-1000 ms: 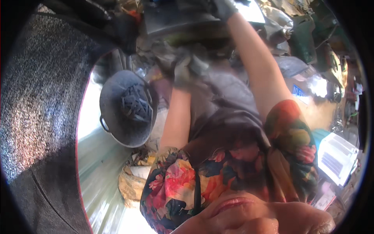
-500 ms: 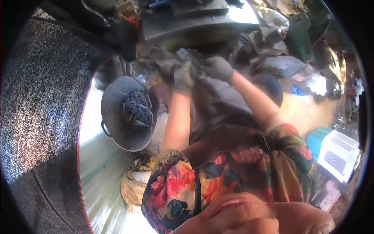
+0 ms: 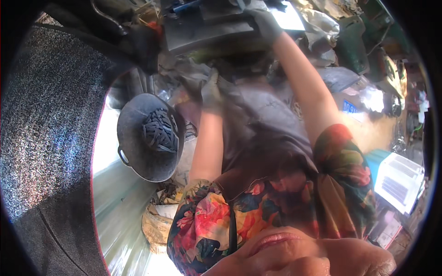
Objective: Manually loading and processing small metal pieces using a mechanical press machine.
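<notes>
My left hand [image 3: 212, 94], in a grey work glove, is low before the machine's near edge. Its thumb points up and its fingers are curled in; what they hold is hidden. Stretched far forward, my gloved right hand [image 3: 264, 24] is over the dark machine bed [image 3: 207, 34]. A small pale strip [image 3: 240, 4] shows by its fingertips, but blur and the frame's top edge hide the grip. A dark apron [image 3: 271, 110] covers my lap.
On my left, a dark round pan [image 3: 131, 149] with loop handles holds many dark narrow metal pieces [image 3: 160, 131]. A tan sack [image 3: 154, 225] lies nearer me. Crumpled plastic [image 3: 322, 27] lies right of the machine. A white-and-blue box with slots [image 3: 399, 177] stands at the right.
My right hand has left its place beside my left hand and moved forward and up onto the machine bed. My left hand has barely moved.
</notes>
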Motion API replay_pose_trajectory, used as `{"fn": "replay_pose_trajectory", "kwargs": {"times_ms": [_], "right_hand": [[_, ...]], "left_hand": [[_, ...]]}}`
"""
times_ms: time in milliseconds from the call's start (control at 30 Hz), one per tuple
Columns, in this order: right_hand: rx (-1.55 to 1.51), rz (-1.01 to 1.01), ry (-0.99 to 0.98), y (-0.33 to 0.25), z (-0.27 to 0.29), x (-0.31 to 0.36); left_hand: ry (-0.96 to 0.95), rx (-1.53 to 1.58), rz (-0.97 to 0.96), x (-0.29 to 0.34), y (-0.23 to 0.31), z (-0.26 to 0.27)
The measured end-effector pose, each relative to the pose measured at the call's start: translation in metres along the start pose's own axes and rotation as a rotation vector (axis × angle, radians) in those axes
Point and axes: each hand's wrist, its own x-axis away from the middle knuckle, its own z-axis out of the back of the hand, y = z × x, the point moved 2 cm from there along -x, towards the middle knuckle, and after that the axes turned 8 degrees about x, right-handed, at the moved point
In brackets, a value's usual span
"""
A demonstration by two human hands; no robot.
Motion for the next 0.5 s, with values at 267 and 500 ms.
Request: {"fn": "replay_pose_trajectory", "kwargs": {"times_ms": [267, 500], "right_hand": [[-0.441, -0.164, -0.052, -0.016, -0.017, -0.059], [-0.421, -0.119, 0.055, -0.052, -0.045, 0.042]], "left_hand": [[-0.106, -0.021, -0.052, -0.001, 0.003, 0.008], [-0.042, -0.077, -0.065, 0.0, 0.022, 0.021]]}}
